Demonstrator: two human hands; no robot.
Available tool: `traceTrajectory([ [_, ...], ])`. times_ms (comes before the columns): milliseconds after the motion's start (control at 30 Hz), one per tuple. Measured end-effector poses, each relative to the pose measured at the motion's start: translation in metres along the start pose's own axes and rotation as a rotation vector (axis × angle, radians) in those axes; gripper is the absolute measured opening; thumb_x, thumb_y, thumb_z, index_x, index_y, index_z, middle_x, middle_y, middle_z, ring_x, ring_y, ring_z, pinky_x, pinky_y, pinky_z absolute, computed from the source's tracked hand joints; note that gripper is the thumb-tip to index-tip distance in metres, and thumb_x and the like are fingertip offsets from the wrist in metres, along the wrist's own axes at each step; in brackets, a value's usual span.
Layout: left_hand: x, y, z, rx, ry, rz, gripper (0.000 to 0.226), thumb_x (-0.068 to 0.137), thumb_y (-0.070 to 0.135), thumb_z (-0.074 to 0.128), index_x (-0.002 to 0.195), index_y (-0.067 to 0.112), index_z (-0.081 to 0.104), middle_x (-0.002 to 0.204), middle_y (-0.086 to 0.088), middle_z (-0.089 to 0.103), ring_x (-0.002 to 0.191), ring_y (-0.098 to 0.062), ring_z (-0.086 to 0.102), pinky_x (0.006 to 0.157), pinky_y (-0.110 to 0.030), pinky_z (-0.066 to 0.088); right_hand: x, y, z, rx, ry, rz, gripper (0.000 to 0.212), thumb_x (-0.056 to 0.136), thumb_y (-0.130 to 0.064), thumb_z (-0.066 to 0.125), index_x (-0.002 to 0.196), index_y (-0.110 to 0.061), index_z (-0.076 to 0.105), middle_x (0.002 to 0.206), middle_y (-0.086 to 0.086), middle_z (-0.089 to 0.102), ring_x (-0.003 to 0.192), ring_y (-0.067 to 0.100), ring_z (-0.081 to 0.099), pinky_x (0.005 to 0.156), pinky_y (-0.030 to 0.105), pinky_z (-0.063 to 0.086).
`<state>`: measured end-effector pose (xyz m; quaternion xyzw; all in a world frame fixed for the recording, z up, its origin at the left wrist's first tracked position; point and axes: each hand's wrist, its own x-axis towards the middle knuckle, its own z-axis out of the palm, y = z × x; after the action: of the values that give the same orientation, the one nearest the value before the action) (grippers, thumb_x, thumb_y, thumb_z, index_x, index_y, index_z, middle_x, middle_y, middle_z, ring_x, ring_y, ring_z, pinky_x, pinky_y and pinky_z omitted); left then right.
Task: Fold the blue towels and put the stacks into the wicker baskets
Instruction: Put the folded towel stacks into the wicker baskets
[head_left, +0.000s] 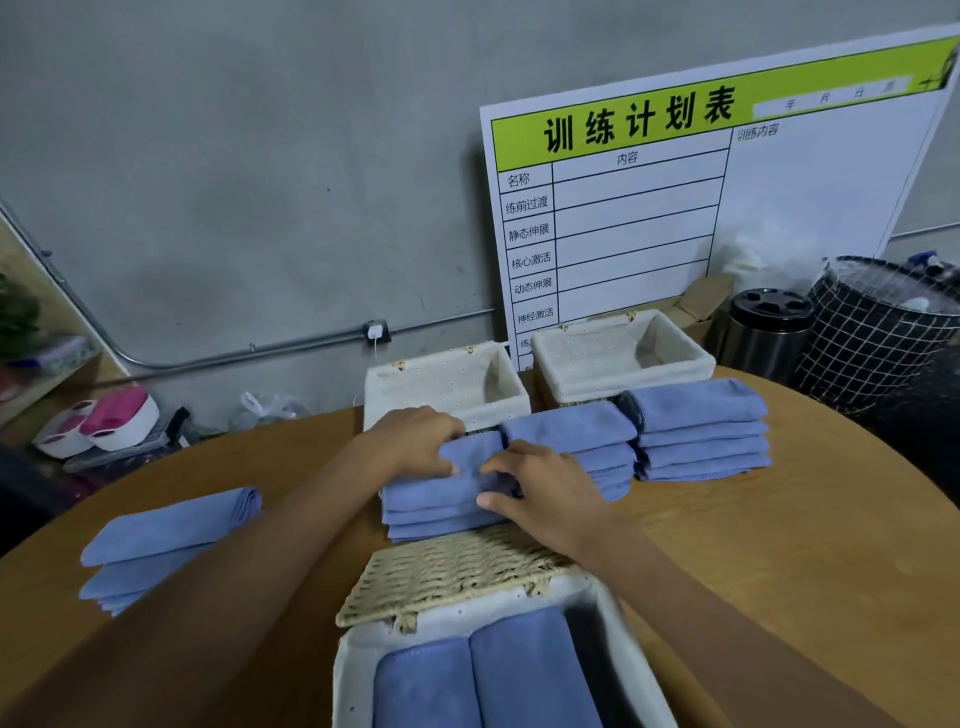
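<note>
A loose pile of folded towels (166, 545) lies at the counter's (779, 545) left. Mid-counter, the left hand (415, 441) and right hand (540, 499) both grip the top of a towel stack (431, 501) between the near basket (467, 623) and two empty baskets (447, 382).

The near basket (613, 613) and its towels (519, 680) are cut off below.

I see four stacks of folded blue towels: one at nine o'clock (166, 545), three in a row (576, 457) at centre. Two folded towels (483, 675) lie side by side in the open lined wicker basket (618, 618) at six o'clock (lid flipped back), and two more lined baskets (447, 382) stand at twelve.
</note>
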<state>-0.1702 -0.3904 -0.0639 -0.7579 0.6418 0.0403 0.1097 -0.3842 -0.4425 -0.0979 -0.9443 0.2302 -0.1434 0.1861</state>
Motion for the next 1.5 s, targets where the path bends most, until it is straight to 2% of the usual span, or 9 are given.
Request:
traceTrajectory([
  [333,-0.034,0.012,-0.023,-0.302,0.020,-0.036,0.032,0.078,0.032,0.071,0.098,0.019,0.051,0.090,-0.005,0.059,0.077,-0.020,0.049,0.063,-0.035,0.036,-0.002,-0.007,-0.007,0.139,0.073,0.004,0.031,0.093,-0.041,0.063,0.120,-0.027,0.061,0.105,-0.004,0.057,0.094,0.020,0.059,0.076,0.036,0.048],
  [567,-0.113,0.020,-0.059,-0.785,0.371,-0.137,0.044,0.065,0.050,0.066,0.091,0.018,0.049,0.084,-0.008,0.061,0.070,-0.018,0.053,0.063,-0.033,0.040,-0.026,-0.040,-0.040,0.688,0.254,0.032,0.053,0.089,-0.041,0.071,0.137,-0.039,0.047,0.124,-0.005,0.055,0.107,0.011,0.058,0.090,0.031,0.052],
  [667,-0.152,0.042,-0.060,-1.134,0.417,-0.179,0.035,0.074,0.039,0.075,0.099,0.022,0.057,0.098,-0.004,0.070,0.090,-0.023,0.070,0.072,-0.036,0.052,-0.046,-0.064,-0.053,1.000,0.128,0.081,0.068,0.089,-0.040,0.070,0.145,-0.046,0.033,0.113,-0.002,0.067,0.101,0.003,0.065,0.084,0.024,0.055],
  [767,-0.185,0.065,-0.042,-1.301,0.414,-0.275,0.064,0.068,0.048,0.076,0.112,0.009,0.052,0.111,-0.016,0.067,0.096,-0.031,0.070,0.066,-0.039,0.049,-0.068,-0.083,-0.056,1.208,0.029,0.137,0.071,0.092,-0.026,0.071,0.146,-0.046,0.029,0.096,0.004,0.072,0.087,0.011,0.071,0.072,0.026,0.056],
  [867,-0.212,0.082,-0.016,-1.347,0.406,-0.307,0.063,0.072,0.049,0.079,0.116,0.020,0.045,0.113,-0.019,0.065,0.084,-0.022,0.069,0.053,-0.033,0.046,-0.092,-0.092,-0.044,1.206,0.009,0.187,0.079,0.090,-0.015,0.072,0.150,-0.040,0.027,0.120,0.009,0.069,0.098,0.018,0.072,0.068,0.024,0.057],
  [967,-0.241,0.094,-0.001,-1.469,0.327,-0.255,0.052,0.092,0.019,0.072,0.125,0.041,0.038,0.105,-0.006,0.074,0.080,-0.015,0.073,0.050,-0.028,0.052,-0.114,-0.093,-0.029,1.209,-0.023,0.198,0.079,0.090,-0.012,0.071,0.150,-0.040,0.027,0.119,0.012,0.069,0.100,0.022,0.072,0.070,0.029,0.057],
  [1167,-0.269,0.105,0.015,-1.348,0.283,-0.214,0.034,0.092,0.017,0.072,0.119,0.031,0.057,0.123,-0.009,0.066,0.101,-0.024,0.072,0.071,-0.040,0.061,-0.140,-0.098,-0.026,1.057,-0.108,0.105,0.055,0.096,-0.010,0.063,0.139,-0.030,0.035,0.049,-0.009,0.057,0.051,0.003,0.058,0.055,0.021,0.048],
  [1300,-0.275,0.104,0.027,-1.091,0.319,-0.200,0.035,0.085,0.032,0.079,0.116,0.039,0.064,0.103,-0.003,0.070,0.080,-0.023,0.074,0.071,-0.041,0.062,-0.151,-0.096,-0.022,0.971,-0.168,0.066,0.030,0.098,-0.001,0.056,0.115,0.005,0.033,0.041,-0.009,0.043,0.037,0.002,0.040,0.043,0.015,0.035],
  [1500,-0.277,0.109,0.035,-0.818,0.362,-0.193,0.038,0.088,0.035,0.076,0.123,0.032,0.062,0.054,0.029,0.056,0.043,-0.002,0.045,0.046,-0.013,0.031,-0.151,-0.093,-0.002,0.870,-0.218,0.026,0.021,0.100,-0.002,0.052,0.104,0.008,0.034,0.043,-0.008,0.034,0.036,0.006,0.027,0.042,0.016,0.027],
])
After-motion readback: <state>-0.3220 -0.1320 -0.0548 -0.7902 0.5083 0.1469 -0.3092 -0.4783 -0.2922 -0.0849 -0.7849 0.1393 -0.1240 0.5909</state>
